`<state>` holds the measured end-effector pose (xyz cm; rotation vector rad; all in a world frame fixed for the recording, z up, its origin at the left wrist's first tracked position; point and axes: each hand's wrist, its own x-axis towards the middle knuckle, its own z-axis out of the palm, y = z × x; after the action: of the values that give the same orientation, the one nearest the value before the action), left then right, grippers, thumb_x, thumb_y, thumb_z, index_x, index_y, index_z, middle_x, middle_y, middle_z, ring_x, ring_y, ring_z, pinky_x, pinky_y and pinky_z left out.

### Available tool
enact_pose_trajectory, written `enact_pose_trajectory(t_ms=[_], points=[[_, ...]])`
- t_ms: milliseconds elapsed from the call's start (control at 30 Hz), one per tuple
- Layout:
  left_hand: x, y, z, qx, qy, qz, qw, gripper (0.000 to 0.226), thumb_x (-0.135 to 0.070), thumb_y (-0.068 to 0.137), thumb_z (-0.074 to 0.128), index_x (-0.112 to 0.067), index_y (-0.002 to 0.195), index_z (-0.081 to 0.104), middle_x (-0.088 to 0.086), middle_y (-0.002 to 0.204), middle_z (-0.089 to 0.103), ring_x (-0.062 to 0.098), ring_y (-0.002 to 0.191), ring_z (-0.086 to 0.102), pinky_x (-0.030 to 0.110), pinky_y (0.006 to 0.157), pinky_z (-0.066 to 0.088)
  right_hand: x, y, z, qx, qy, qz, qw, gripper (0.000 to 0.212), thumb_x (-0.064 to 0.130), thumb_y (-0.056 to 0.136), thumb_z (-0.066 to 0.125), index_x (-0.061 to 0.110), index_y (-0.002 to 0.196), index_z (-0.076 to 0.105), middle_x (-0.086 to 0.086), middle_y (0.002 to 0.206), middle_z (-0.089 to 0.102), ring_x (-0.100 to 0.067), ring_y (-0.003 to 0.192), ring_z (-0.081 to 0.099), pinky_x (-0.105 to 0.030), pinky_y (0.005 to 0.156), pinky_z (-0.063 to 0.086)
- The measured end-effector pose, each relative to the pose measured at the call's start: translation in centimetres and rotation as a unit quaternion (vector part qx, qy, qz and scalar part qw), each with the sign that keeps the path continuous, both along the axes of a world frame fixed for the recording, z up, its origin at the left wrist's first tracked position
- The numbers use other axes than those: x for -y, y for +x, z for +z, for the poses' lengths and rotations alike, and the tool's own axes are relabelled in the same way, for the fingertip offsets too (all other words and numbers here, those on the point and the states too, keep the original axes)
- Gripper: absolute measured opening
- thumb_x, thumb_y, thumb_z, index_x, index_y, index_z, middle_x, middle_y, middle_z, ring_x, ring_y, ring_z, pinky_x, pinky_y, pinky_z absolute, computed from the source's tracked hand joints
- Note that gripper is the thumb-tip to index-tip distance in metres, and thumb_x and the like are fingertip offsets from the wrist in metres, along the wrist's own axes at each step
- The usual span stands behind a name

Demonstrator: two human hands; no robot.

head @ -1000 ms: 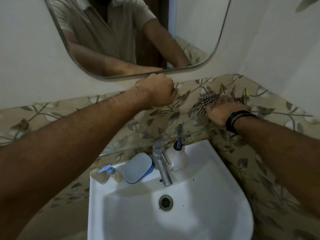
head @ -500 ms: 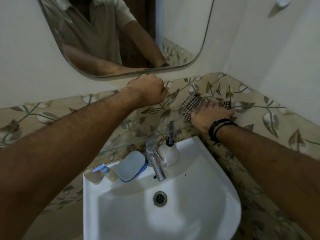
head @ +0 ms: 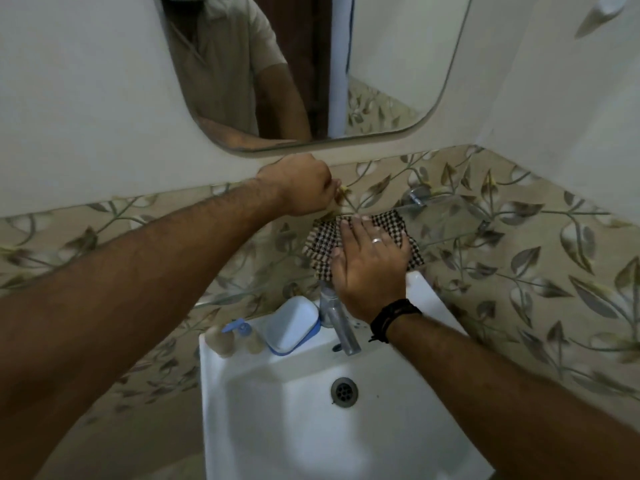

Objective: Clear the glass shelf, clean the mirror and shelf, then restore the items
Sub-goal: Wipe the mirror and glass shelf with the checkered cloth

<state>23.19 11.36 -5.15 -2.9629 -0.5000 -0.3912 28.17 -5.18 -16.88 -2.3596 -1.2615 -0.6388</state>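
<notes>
My right hand (head: 369, 268) lies flat, fingers spread, pressing a brown-and-white checked cloth (head: 323, 239) onto the glass shelf (head: 446, 223). The shelf is clear glass, fixed to the leaf-patterned tiles below the mirror (head: 381, 64), with a metal bracket (head: 419, 196) at its right. My left hand (head: 301, 187) is a closed fist against the wall just under the mirror's lower edge, touching the cloth's far left corner; nothing shows in it. The mirror reflects a person's shirt and arm.
Below the shelf a white sink (head: 277, 427) holds a blue-and-white soap box (head: 292, 323), small bottles with a blue pump (head: 239, 336) and a chrome tap (head: 341, 327). White walls meet in a corner at the right.
My right hand has slid the cloth leftward along the shelf, toward my left fist, and now covers the white bottle by the tap. The left fist has stayed put.
</notes>
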Motion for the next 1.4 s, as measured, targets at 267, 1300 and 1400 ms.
enact_pose_trajectory(t_ms=[267, 1300, 1400], points=[[-2.2, -4.5, -0.3, 0.004, -0.011, 0.011, 1.0, 0.044, -0.046, 0.097, 0.035, -0.023, 0.065, 0.055, -0.009, 0.057, 0.044, 0.013, 0.057, 0.046, 0.028, 0.062, 0.038, -2.5, -5.2, -0.8, 0.014, 0.021, 0.03, 0.999, 0.054, 0.047, 0.095, 0.031, 0.022, 0.138, 0.05, -0.001, 0.147, 0.049, -0.021, 0.131, 0.048, -0.06, 0.111, 0.017], [-7.6, -19.7, -1.1, -0.047, -0.036, 0.074, 0.995, 0.046, -0.043, 0.099, 0.038, -0.014, 0.074, 0.064, -0.001, 0.062, 0.042, 0.024, 0.067, 0.047, 0.029, 0.068, 0.036, -9.0, -23.4, 0.0, 0.01, -0.054, 0.227, 0.972, 0.085, 0.078, 0.081, 0.035, 0.017, 0.139, 0.048, -0.004, 0.144, 0.051, -0.023, 0.131, 0.047, -0.054, 0.101, 0.031], [-7.5, -19.6, -1.2, -0.059, -0.031, 0.07, 0.995, 0.046, -0.045, 0.099, 0.037, -0.017, 0.069, 0.058, 0.0, 0.061, 0.043, 0.025, 0.066, 0.048, 0.03, 0.067, 0.037, -8.9, -24.3, 0.1, 0.026, -0.065, 0.256, 0.964, 0.066, 0.051, 0.086, 0.045, 0.018, 0.143, 0.044, -0.003, 0.148, 0.046, -0.02, 0.136, 0.043, -0.056, 0.102, 0.03]])
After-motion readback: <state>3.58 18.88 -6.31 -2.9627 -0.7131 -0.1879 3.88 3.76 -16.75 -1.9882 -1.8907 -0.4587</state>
